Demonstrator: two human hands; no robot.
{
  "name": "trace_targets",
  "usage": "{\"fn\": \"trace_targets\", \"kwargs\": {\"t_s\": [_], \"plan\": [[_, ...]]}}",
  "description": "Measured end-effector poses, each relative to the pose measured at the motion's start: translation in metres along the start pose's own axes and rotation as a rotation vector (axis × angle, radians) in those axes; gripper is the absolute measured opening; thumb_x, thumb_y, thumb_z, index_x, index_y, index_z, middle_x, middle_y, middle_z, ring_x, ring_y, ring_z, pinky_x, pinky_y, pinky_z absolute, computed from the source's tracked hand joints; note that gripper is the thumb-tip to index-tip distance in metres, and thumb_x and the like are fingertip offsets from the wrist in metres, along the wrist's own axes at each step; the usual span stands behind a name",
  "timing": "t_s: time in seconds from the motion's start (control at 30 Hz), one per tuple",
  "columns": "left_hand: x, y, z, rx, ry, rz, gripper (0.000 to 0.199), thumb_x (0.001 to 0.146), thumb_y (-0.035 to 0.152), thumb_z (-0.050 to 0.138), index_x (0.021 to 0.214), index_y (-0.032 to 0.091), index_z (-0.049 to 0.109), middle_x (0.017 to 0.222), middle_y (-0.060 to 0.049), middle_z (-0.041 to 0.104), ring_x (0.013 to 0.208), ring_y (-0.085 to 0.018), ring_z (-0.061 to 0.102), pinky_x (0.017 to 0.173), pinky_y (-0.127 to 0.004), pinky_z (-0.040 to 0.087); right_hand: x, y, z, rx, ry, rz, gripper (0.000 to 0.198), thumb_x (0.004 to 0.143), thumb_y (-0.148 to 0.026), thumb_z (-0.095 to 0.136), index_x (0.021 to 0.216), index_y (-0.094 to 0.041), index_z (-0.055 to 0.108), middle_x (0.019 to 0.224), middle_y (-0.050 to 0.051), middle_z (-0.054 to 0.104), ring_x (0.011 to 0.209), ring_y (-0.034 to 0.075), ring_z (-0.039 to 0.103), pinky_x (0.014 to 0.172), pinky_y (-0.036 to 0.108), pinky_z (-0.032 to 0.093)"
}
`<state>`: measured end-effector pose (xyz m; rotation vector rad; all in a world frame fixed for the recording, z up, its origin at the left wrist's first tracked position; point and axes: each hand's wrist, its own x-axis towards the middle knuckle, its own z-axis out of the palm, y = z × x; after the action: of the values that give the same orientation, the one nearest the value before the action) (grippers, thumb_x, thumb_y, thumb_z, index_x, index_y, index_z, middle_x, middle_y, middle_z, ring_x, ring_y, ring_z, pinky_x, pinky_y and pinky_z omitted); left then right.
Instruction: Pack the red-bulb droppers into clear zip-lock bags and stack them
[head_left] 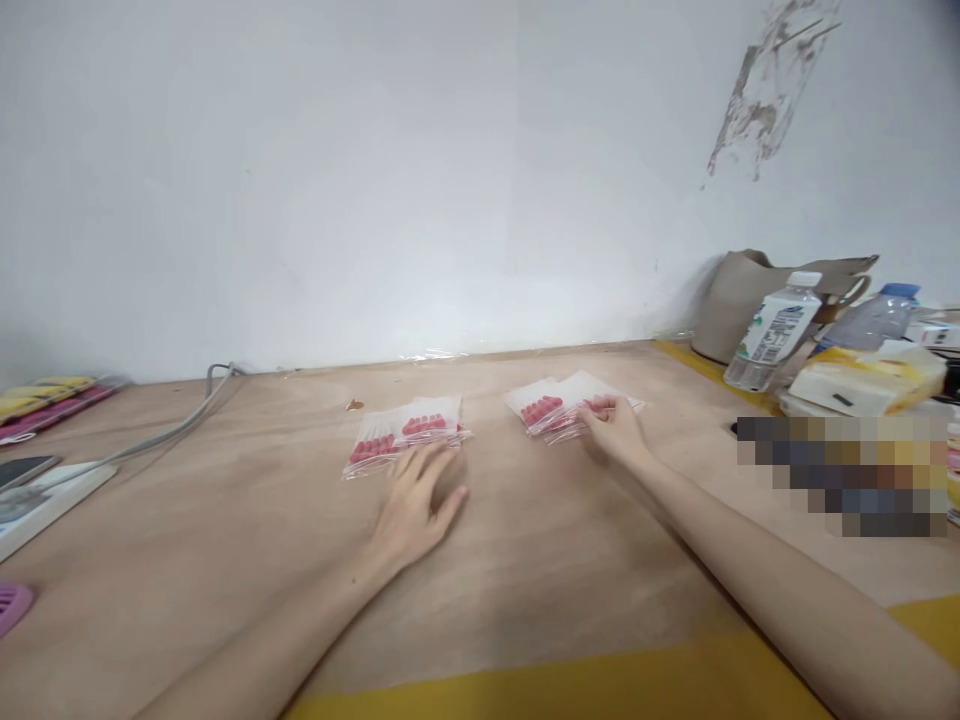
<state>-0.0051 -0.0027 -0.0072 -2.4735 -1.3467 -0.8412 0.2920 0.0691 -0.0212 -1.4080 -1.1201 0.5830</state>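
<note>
Two clusters of flat clear plastic bags lie on the wooden table, each bag showing a row of small red pieces near its front edge. Over the front of the left bags [405, 428] is my left hand [416, 500], its fingers spread and thumb apart; the fingertips rest at or just above the plastic. The right bags [544, 405] overlap one another. At their right side my right hand [619, 430] has its thumb and fingers closed on a bag's edge, covering part of the red pieces. Exactly how it grips the plastic is partly hidden.
At right stand a beige bag [731, 300], a labelled bottle [776, 335], a blue-capped bottle [874, 320] and a yellow-white packet [870, 385]. A grey cable [176, 430], a white board-like object [67, 500] and yellow-and-pink items [52, 400] lie left. A wall rises behind.
</note>
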Motion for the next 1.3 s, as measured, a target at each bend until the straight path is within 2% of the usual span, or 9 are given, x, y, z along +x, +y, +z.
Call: {"fn": "trace_targets", "kwargs": {"t_s": [0.1, 0.27, 0.43, 0.6, 0.7, 0.87, 1.0, 1.13, 1.3], "plan": [[0.022, -0.02, 0.002, 0.223, -0.033, -0.047, 0.052, 0.082, 0.039, 0.05, 0.128, 0.014, 0.044, 0.131, -0.016, 0.043, 0.124, -0.033, 0.034, 0.102, -0.049, 0.023, -0.006, -0.008, -0.002, -0.37, 0.062, -0.26, 0.015, 0.073, -0.032, 0.054, 0.076, -0.018, 0.055, 0.065, 0.003, 0.058, 0.064, 0.018, 0.055, 0.066, 0.034, 0.044], [0.051, -0.048, 0.014, 0.272, -0.131, -0.071, 0.055, 0.078, 0.051, 0.053, 0.12, 0.014, 0.049, 0.111, -0.015, 0.057, 0.113, -0.035, 0.044, 0.103, -0.058, 0.004, -0.01, -0.025, 0.019, -0.824, -0.211, -0.847, 0.043, 0.073, -0.046, 0.056, 0.109, -0.023, 0.059, 0.119, 0.012, 0.052, 0.11, 0.031, 0.042, 0.09, 0.047, 0.029], [0.054, -0.048, 0.028, 0.201, -0.154, -0.081, 0.044, 0.084, 0.047, 0.048, 0.117, 0.017, 0.051, 0.099, -0.011, 0.058, 0.096, -0.029, 0.056, 0.104, -0.055, 0.011, -0.006, -0.018, 0.028, -1.061, -0.353, -0.779, 0.034, 0.085, -0.042, 0.042, 0.113, -0.029, 0.055, 0.118, 0.008, 0.053, 0.105, 0.028, 0.044, 0.081, 0.043, 0.034], [0.063, -0.02, 0.056, 0.063, -0.119, -0.135, 0.046, 0.084, 0.045, 0.05, 0.123, 0.021, 0.046, 0.112, -0.011, 0.05, 0.103, -0.028, 0.051, 0.093, -0.042, 0.037, -0.008, -0.004, 0.016, -1.09, -0.232, -0.729, 0.033, 0.088, -0.038, 0.035, 0.116, -0.03, 0.052, 0.121, 0.007, 0.051, 0.107, 0.026, 0.043, 0.08, 0.042, 0.034], [0.081, 0.006, 0.081, -0.018, -0.094, -0.149, 0.047, 0.083, 0.043, 0.052, 0.123, 0.02, 0.045, 0.114, -0.011, 0.048, 0.105, -0.026, 0.05, 0.091, -0.037, 0.04, -0.009, 0.002, 0.009, -1.101, -0.155, -0.694, 0.034, 0.087, -0.037, 0.035, 0.117, -0.03, 0.052, 0.121, 0.008, 0.052, 0.108, 0.028, 0.043, 0.083, 0.045, 0.032], [0.107, 0.047, 0.105, -0.09, -0.073, -0.122, 0.081, 0.072, 0.058, 0.059, 0.135, 0.017, 0.031, 0.131, -0.016, 0.037, 0.12, -0.029, 0.04, 0.096, -0.038, 0.037, -0.004, 0.011, -0.002, -1.117, -0.076, -0.704, 0.043, 0.083, -0.042, 0.04, 0.121, -0.026, 0.05, 0.123, 0.009, 0.052, 0.115, 0.033, 0.037, 0.093, 0.061, 0.017], [0.099, 0.048, 0.088, -0.074, -0.033, -0.128, 0.069, 0.084, 0.056, 0.043, 0.138, 0.018, 0.027, 0.14, -0.014, 0.029, 0.132, -0.029, 0.022, 0.104, -0.045, 0.024, -0.001, 0.014, -0.006, -1.076, 0.02, -0.73, 0.051, 0.083, -0.049, 0.039, 0.123, -0.019, 0.049, 0.122, 0.013, 0.052, 0.116, 0.034, 0.037, 0.095, 0.067, 0.004], [0.066, -0.005, 0.043, 0.013, -0.022, -0.169, 0.045, 0.089, 0.045, 0.038, 0.124, 0.019, 0.048, 0.136, -0.011, 0.038, 0.131, -0.027, 0.022, 0.108, -0.047, 0.01, -0.007, 0.004, -0.001, -0.959, 0.043, -0.877, 0.044, 0.086, -0.044, 0.037, 0.115, -0.016, 0.054, 0.121, 0.013, 0.053, 0.119, 0.029, 0.039, 0.102, 0.059, 0.001], [0.012, -0.088, -0.011, 0.105, -0.116, -0.243, 0.044, 0.088, 0.046, 0.04, 0.121, 0.019, 0.053, 0.139, -0.01, 0.037, 0.131, -0.029, 0.023, 0.106, -0.05, 0.013, -0.022, -0.018, 0.018, -0.872, -0.328, -1.114, 0.042, 0.089, -0.037, 0.036, 0.125, -0.02, 0.049, 0.132, 0.01, 0.047, 0.125, 0.024, 0.035, 0.107, 0.048, 0.012]]}}
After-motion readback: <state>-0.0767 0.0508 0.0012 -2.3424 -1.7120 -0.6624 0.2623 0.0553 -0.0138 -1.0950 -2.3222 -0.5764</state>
